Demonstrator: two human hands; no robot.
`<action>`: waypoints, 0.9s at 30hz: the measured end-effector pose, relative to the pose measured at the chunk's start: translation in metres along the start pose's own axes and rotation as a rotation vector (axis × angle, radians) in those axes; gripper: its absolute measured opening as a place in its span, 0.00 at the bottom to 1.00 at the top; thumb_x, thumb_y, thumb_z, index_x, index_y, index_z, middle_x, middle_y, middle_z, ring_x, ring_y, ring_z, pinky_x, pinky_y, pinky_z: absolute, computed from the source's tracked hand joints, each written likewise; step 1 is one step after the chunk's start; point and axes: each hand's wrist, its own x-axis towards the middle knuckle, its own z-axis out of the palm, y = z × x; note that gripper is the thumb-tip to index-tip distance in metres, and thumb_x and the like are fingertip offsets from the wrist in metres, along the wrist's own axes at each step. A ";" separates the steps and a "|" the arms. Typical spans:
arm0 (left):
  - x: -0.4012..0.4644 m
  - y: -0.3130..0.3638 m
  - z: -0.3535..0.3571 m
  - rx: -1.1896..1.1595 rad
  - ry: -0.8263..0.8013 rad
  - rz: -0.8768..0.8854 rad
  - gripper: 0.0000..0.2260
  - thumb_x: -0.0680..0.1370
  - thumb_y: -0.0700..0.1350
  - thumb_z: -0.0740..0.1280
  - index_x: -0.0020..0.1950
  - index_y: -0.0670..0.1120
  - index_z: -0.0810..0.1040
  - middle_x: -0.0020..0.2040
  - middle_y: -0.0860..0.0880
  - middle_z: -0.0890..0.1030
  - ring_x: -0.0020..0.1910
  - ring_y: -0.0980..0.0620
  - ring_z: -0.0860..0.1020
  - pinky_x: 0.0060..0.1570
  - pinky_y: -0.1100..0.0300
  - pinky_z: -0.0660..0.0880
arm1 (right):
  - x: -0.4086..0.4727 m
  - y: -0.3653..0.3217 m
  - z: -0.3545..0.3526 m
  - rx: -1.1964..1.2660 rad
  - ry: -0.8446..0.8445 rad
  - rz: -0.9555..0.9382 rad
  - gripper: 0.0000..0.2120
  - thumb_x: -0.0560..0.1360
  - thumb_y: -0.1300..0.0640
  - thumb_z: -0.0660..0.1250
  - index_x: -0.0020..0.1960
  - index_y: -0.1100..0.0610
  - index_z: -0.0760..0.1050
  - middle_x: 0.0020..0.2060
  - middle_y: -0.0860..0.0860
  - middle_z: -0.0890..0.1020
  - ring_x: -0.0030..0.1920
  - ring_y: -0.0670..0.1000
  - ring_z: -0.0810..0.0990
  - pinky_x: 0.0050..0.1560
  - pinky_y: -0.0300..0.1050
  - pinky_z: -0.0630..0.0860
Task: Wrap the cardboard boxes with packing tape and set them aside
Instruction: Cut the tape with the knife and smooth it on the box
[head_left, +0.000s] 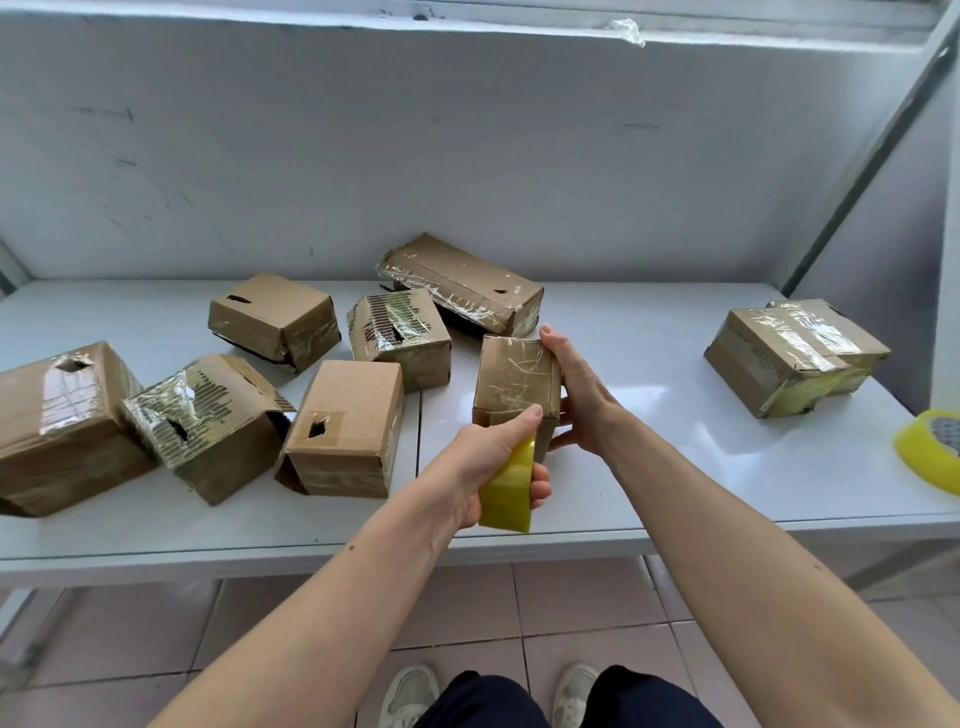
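A small cardboard box (514, 379) with shiny tape on its top stands upright near the middle of the white table (649, 467). My right hand (576, 395) grips its right side, fingers along the top edge and thumb low at the front. My left hand (493, 457) grips a yellow roll of packing tape (509, 488) just in front of the box, thumb touching the box's lower front edge. A strip of tape runs from the roll up to the box.
Several cardboard boxes, partly taped and some torn, lie across the table's left and back (343, 426). Two taped boxes (789, 353) sit at the right. A second yellow tape roll (930, 447) lies at the right edge. A grey wall stands behind.
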 end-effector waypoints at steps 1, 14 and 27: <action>0.001 0.001 0.001 0.001 0.009 -0.002 0.19 0.77 0.55 0.72 0.52 0.39 0.76 0.31 0.42 0.80 0.26 0.47 0.79 0.30 0.57 0.79 | -0.001 -0.002 -0.001 -0.027 0.040 -0.006 0.38 0.64 0.21 0.62 0.58 0.50 0.79 0.52 0.56 0.84 0.53 0.59 0.81 0.56 0.60 0.78; 0.012 0.001 0.007 -0.067 -0.002 0.093 0.13 0.76 0.46 0.73 0.54 0.39 0.77 0.32 0.43 0.81 0.26 0.49 0.80 0.32 0.59 0.79 | 0.004 -0.048 0.026 -1.060 0.280 -0.383 0.30 0.81 0.35 0.43 0.64 0.53 0.73 0.67 0.55 0.73 0.70 0.58 0.66 0.66 0.57 0.62; 0.010 -0.030 -0.001 -0.059 -0.027 0.218 0.15 0.83 0.44 0.65 0.65 0.49 0.63 0.42 0.38 0.80 0.25 0.48 0.75 0.28 0.58 0.77 | 0.025 -0.039 0.010 -0.652 0.359 -0.669 0.12 0.80 0.49 0.65 0.54 0.58 0.75 0.53 0.55 0.73 0.61 0.58 0.71 0.59 0.42 0.65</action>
